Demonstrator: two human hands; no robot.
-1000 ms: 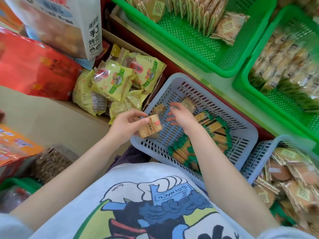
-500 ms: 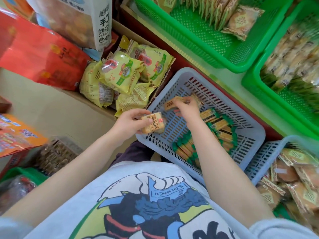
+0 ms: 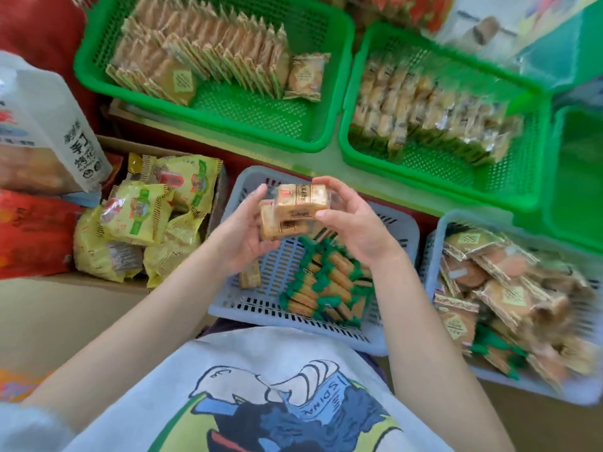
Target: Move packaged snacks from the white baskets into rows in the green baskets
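I see stacked snack packs (image 3: 295,207) held above the white basket (image 3: 396,230), long axis roughly left-right, printed faces toward camera. Left hand (image 3: 248,230) grips the left end, right hand (image 3: 354,223) grips the right end, fingers curled around the packs on both sides. More green-ended packs (image 3: 329,285) lie in that basket. Green baskets (image 3: 208,125) beyond hold upright rows.

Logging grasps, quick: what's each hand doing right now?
Left hand: holding the snack packs.
Right hand: holding the same snack packs.
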